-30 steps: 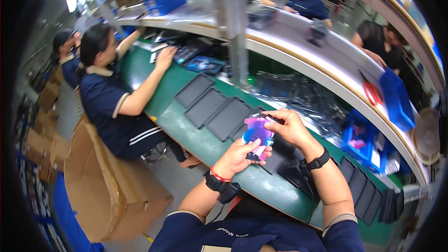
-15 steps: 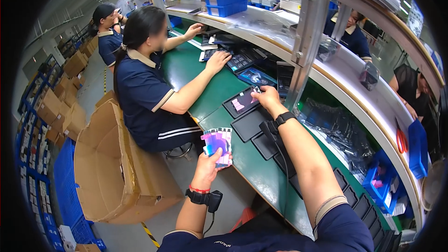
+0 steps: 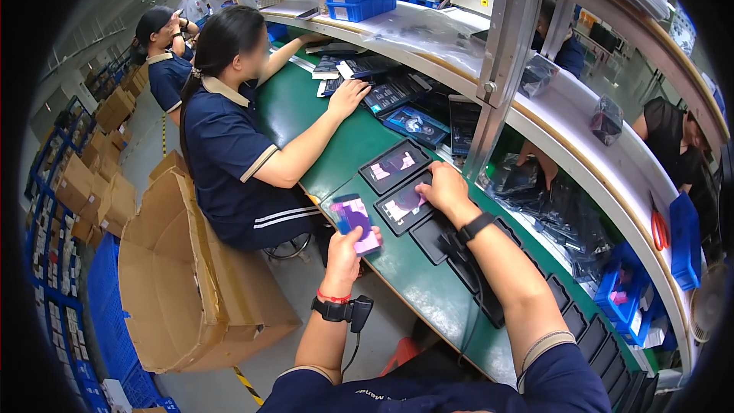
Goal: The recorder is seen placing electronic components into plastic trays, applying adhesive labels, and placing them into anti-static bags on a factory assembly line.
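My left hand (image 3: 342, 256) grips a small stack of thin, shiny purple-blue film sheets (image 3: 352, 214) with pink tabs, held beyond the bench's front edge. Over a shallow black tray (image 3: 399, 228) my right hand (image 3: 447, 193) is closed, thumb and fingers pinching the edge of a clear film sheet with pink tabs (image 3: 401, 202) that lies in the tray. Just beyond it, another black tray (image 3: 367, 164) holds a similar film sheet (image 3: 394, 166). Further black trays (image 3: 430, 239) run in a row under and past my right forearm.
A co-worker (image 3: 229, 122) sits to the left, hands by a pile of dark printed boxes (image 3: 397, 95). A big open cardboard carton (image 3: 164, 260) stands left. Clear plastic-wrapped pieces (image 3: 562, 222) lie under the shelf. A metal post (image 3: 501, 53), blue bins (image 3: 619, 302) and red-handled scissors (image 3: 659, 229) are at right.
My right hand has moved from the far tray to the nearer one, leaving a film sheet in the far tray. The left-hand stack has tilted. The co-worker's far arm has reached further away.
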Available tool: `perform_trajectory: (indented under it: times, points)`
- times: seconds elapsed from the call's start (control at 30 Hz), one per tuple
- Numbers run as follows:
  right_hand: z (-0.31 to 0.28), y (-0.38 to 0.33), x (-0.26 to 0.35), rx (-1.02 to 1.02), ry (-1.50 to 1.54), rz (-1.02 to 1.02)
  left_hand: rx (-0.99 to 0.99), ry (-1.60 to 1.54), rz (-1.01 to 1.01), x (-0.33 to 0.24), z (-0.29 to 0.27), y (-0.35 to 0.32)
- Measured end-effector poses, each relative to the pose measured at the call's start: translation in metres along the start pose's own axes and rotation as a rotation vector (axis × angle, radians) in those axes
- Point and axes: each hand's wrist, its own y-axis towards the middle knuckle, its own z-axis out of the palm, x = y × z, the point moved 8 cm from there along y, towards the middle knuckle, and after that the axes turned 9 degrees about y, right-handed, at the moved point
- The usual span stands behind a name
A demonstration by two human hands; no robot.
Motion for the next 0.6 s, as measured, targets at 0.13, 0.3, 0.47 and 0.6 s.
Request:
perform_trajectory:
  times: [0.13, 0.3, 0.47, 0.6]
  points:
    - [-0.009, -0.044, 0.031, 0.175, 0.455, -0.186, 0.115, 0.269, 0.124, -0.002, 0.027, -0.014]
    - [-0.011, -0.072, 0.013, 0.224, 0.578, -0.049, 0.144, 0.372, 0.113, 0.003, 0.05, -0.012]
    - [-0.052, -0.081, -0.044, -0.091, -0.009, 0.216, 0.08, 0.254, 0.007, 0.006, 0.045, -0.008]
    - [-0.073, -0.102, -0.024, -0.173, -0.156, 0.15, 0.184, 0.342, 0.073, 0.011, 0.071, -0.015]
